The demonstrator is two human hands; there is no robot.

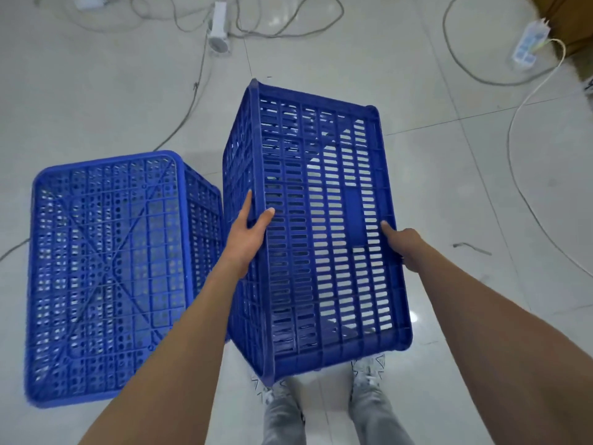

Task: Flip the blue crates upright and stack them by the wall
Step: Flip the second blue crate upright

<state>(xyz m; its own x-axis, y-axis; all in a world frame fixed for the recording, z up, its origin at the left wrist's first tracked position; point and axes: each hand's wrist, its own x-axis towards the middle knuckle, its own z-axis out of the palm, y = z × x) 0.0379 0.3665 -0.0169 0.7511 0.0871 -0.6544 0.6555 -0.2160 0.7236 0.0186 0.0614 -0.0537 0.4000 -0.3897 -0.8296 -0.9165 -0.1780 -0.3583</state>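
Both hands grip the tilted crate [321, 226] by its side edges: left hand [248, 232], right hand [404, 245]; an overturned crate [109, 271] lies just left, open floor [481, 194] right.

The tall blue slotted plastic crate [321, 226] is of moulded hard plastic, its ribs smooth with a slight sheen. The low blue perforated plastic crate [109, 271] beside it has the same plastic, a little more matt on its grid of round holes. The pale glossy tiled floor [449, 187] is polished and gives bright reflections. The thin grey rubbery cables [192, 101] look matt. The white plastic power strip [528, 43] looks smooth. The light grey cloth trousers [369, 415] look soft and matt.
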